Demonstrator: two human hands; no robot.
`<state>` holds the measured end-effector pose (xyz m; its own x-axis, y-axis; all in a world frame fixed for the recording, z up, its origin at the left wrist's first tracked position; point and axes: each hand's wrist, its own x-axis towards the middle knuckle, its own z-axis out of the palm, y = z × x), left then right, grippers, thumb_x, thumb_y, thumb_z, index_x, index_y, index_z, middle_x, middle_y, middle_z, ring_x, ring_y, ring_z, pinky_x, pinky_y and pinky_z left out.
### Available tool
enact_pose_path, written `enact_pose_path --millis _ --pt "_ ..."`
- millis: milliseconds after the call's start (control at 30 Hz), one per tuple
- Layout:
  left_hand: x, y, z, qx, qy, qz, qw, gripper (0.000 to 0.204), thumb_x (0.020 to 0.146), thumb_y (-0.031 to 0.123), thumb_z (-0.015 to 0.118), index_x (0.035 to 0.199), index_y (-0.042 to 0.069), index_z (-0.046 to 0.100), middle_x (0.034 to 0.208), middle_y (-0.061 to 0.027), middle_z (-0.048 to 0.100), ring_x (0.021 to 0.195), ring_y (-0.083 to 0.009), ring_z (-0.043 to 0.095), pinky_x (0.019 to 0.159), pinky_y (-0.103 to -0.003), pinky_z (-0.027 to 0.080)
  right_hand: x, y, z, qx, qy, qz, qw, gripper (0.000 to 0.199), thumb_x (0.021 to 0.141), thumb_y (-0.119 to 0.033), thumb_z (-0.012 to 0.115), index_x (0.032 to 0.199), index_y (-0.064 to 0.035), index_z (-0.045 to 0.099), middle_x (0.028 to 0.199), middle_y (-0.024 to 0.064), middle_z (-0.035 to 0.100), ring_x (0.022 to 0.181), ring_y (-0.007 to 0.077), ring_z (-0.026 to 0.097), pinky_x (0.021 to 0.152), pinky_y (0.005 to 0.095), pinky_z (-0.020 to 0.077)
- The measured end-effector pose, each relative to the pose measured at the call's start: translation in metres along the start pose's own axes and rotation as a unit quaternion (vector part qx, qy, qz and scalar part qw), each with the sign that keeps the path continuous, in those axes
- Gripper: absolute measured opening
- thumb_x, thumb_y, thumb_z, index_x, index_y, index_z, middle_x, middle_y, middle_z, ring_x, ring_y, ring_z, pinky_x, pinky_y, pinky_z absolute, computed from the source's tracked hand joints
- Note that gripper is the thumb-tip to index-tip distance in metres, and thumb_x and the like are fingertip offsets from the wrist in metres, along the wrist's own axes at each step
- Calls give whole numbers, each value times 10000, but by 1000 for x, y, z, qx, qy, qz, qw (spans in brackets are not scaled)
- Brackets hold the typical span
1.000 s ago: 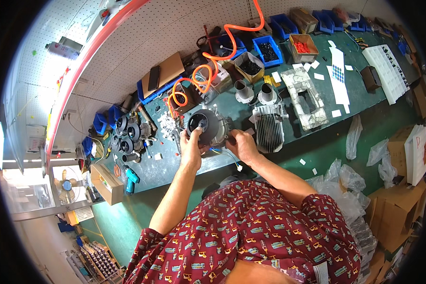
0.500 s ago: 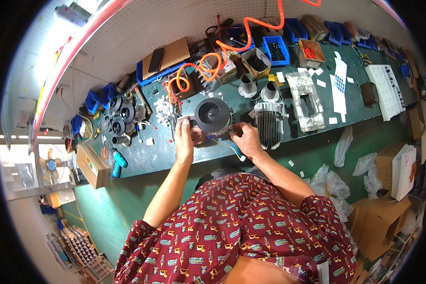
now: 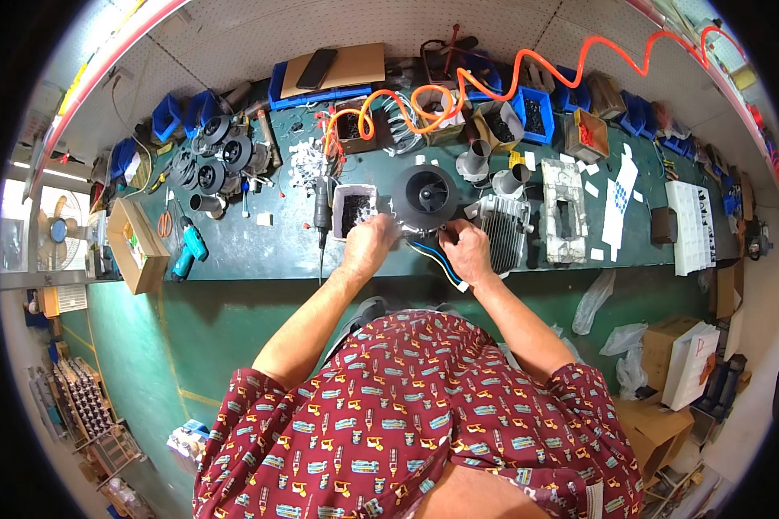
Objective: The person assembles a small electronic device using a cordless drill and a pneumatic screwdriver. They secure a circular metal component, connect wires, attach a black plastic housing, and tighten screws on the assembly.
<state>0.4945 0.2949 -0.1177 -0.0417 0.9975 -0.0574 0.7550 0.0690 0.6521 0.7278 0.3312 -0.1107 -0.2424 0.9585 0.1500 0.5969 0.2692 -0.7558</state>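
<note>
A round black blower fan (image 3: 425, 197) stands on the green workbench in front of me, its open impeller facing up. My left hand (image 3: 372, 244) is at the fan's lower left, fingers drawn together; whatever they pinch is too small to make out. At the lower right of the fan, my right hand (image 3: 466, 251) grips its edge with curled fingers. Blue, white and yellow wires (image 3: 440, 262) hang from the fan between my hands, over the bench's front edge. Just left of my left hand is a small white box (image 3: 355, 189) of black screws.
An electric screwdriver (image 3: 322, 212) lies left of the screw box. A finned metal housing (image 3: 504, 232) sits right of the fan, near two metal pipe fittings (image 3: 473, 162). An orange coiled hose (image 3: 521, 71) hangs across the back. A teal drill (image 3: 190, 248) is far left.
My left hand has moved from the screw box's left side to between the box and the fan. My right hand stays at the fan's right side. The whole view has shifted.
</note>
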Motion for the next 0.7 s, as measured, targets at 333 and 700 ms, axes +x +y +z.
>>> enact_pose_path --millis 333,700 --pt "8 13 -32 -215 73 -67 972 457 867 252 749 1228 -20 682 1105 -181 737 974 -292 712 851 -380 566 24 22 -5 285 20 182 941 217 937 -5 674 1152 31 674 975 33 727 844 101 654 768 256 526" --pt "25 -8 36 -340 115 -39 932 385 927 94 714 1252 -94 631 960 -155 723 803 -175 702 728 -313 568 46 26 7 424 11 238 874 242 924 95 638 1150 16 671 1071 54 714 943 136 677 849 299 576"
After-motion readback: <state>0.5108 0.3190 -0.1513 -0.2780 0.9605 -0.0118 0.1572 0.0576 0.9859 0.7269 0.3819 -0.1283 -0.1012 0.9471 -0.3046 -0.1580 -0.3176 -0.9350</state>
